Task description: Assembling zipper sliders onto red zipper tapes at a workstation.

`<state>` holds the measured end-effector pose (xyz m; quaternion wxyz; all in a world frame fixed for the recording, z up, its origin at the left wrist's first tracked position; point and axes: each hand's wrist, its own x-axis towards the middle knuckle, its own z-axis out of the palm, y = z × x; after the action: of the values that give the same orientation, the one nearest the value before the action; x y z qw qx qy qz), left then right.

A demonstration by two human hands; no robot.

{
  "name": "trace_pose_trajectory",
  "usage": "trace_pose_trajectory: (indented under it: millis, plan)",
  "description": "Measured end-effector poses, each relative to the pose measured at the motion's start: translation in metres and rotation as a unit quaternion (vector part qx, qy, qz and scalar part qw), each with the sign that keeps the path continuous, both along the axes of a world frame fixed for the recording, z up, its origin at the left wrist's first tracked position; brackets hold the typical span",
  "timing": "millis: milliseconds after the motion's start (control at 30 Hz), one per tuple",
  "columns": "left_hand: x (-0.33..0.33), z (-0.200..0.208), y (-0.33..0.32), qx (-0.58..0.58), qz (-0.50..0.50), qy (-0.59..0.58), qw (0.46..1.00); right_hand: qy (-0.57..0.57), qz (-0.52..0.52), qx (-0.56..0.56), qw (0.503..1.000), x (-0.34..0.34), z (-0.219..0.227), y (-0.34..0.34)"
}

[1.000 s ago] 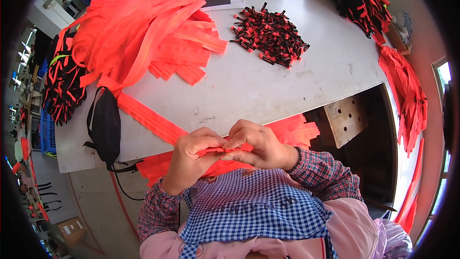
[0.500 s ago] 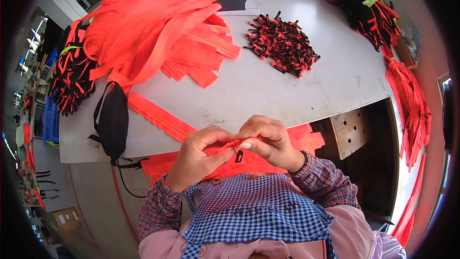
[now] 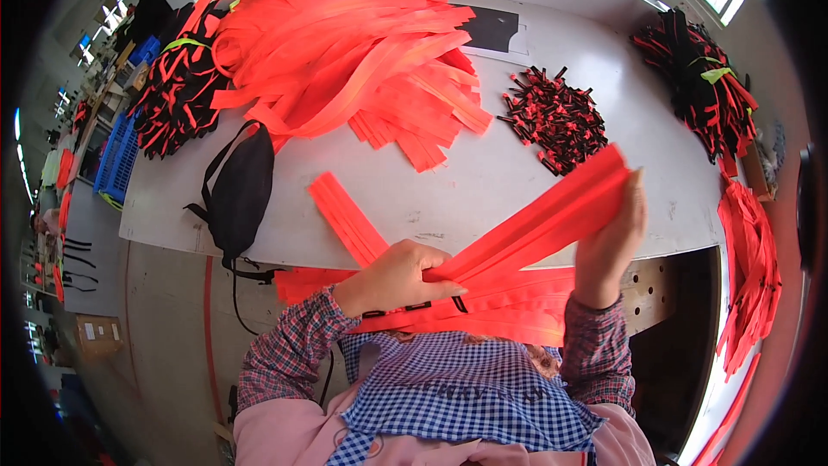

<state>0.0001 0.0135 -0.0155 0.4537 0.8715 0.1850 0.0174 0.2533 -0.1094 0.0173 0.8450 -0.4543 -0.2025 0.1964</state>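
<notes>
A bright orange-red zipper strip (image 3: 539, 220) slants up to the right between my two hands. My left hand (image 3: 397, 279) grips its lower end, thumb on top. At the upper end, my right hand (image 3: 611, 242) holds the strip along its edge, fingers upright and partly hidden behind it. More orange zipper strips (image 3: 509, 302) lie across my lap under the hands. Black zipper pulls show there, one zipper pull (image 3: 460, 304) just below my left fingers. Another orange strip (image 3: 345, 216) runs from the table toward my left hand.
On the white table (image 3: 483, 198) lie a big heap of orange strips (image 3: 345, 52) and a pile of black-and-red zipper pulls (image 3: 556, 116). A black pouch (image 3: 241, 190) is at the left edge. Tied black-red bundles (image 3: 699, 78) sit at the far right; orange strips (image 3: 749, 267) hang below.
Both hands were close together, pinching a strip by a black pull. Now the right hand has moved right and up, stretching a strip out from the left hand. The view has shifted.
</notes>
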Motion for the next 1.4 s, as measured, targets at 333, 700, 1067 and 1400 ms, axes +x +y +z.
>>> trace_pose_trajectory:
  millis: [333, 700, 1067, 1400]
  plan:
    - [-0.115, -0.019, 0.116, 0.111, 0.059, 0.104, 0.987, -0.111, -0.196, -0.087, 0.970, 0.144, -0.049, -0.077]
    - [-0.130, 0.034, 0.102, -0.166, 0.367, -0.316, 0.859, -0.588, 0.102, -0.394, 0.699, 0.022, -0.066, -0.045]
    - [-0.012, 0.056, 0.009, 0.016, 0.151, -0.200, 0.968, -0.403, 0.308, -0.139, 0.851, -0.069, 0.006, 0.030]
    - [-0.006, 0.021, -0.002, 0.230, 0.148, -0.267, 0.924, -0.218, 0.389, -0.116, 0.888, -0.087, -0.030, 0.028]
